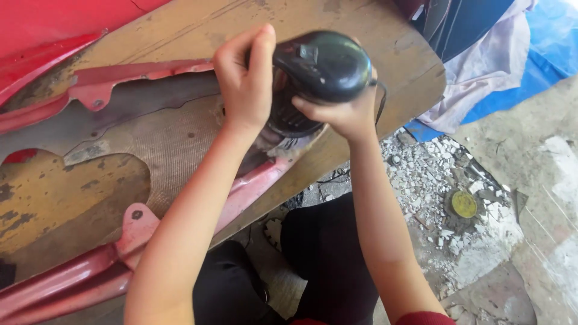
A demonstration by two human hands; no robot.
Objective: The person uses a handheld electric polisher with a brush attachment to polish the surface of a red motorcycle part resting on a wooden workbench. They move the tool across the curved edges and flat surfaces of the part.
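Note:
Both of my hands grip a black power sander (319,69). My left hand (244,81) wraps around its left side, and my right hand (343,114) holds its body from below on the right. The tool's spinning base presses onto a red, worn body panel (174,144) with a grey sanded patch. That panel lies on a scuffed wooden board (397,54).
Rubble and white chips cover the ground at right, with a round yellow disc (464,204) among them. Blue and white cloths (500,60) lie at the upper right. My legs in dark trousers (325,253) are below the board's edge.

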